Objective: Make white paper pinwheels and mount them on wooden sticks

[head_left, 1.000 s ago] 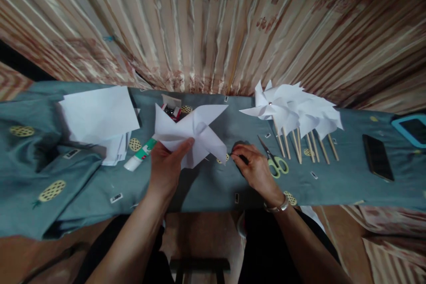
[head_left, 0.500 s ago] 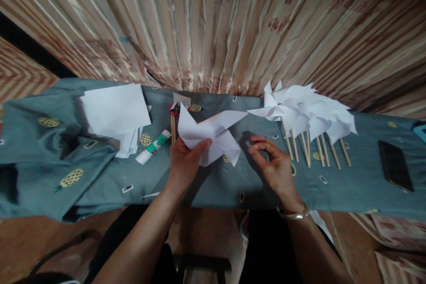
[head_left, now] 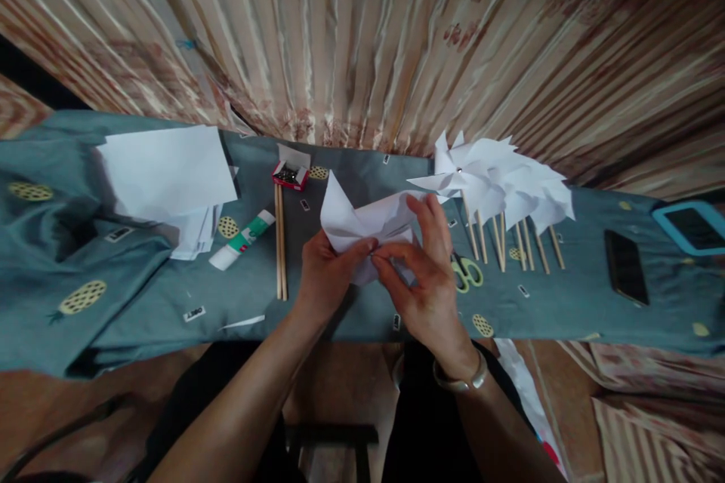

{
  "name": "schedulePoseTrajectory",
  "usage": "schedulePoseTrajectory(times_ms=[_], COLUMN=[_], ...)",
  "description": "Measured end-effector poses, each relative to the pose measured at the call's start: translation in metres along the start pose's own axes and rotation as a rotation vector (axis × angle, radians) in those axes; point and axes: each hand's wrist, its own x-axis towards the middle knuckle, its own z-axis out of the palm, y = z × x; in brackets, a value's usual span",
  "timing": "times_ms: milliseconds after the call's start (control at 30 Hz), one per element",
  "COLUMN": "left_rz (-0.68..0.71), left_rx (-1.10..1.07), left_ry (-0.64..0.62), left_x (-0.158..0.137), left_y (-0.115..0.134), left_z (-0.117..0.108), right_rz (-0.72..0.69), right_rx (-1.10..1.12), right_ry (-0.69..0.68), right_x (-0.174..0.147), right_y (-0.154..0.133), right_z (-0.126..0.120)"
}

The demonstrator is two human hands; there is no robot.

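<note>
A folded white paper pinwheel (head_left: 362,219) is held above the table, one pointed blade standing up at its left. My left hand (head_left: 331,268) grips it from the left, thumb pressed near its middle. From the right, my right hand (head_left: 422,272) pinches at the centre, its thumb and forefinger closed close to my left thumb; anything between those fingertips is too small to make out. Its other fingers lie against a blade. Just behind my right hand, green-handled scissors (head_left: 467,274) are partly hidden.
Finished pinwheels on sticks (head_left: 504,181) overlap at the right. A phone (head_left: 626,266) and a blue-framed device (head_left: 688,226) lie farther right. To the left are a small red box of metal pins (head_left: 291,172), wooden sticks (head_left: 280,241), a glue stick (head_left: 243,240) and white paper sheets (head_left: 170,173).
My right hand has moved left onto the pinwheel's centre. The pinwheel is now tilted and partly covered. The view has shifted, bringing the scissors and the whole pin box into sight.
</note>
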Motion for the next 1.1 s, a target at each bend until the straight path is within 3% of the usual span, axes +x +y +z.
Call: schedulePoseTrajectory(times_ms=[800,1100], left_rz=[-0.134,-0.071], left_rx=[-0.065,-0.009], left_ry=[-0.02,-0.035], left_x=[0.0003,-0.0001], left_y=[0.0037,0.0009], left_z=[0.0006,-0.0028], right_rz=[0.073,0.106], right_rx=[0.029,0.089], right_ry=[-0.005,-0.028], right_x=[0.0011,0.0011], right_y=[0.0067,0.0102], right_z=[-0.0065,-0.0073])
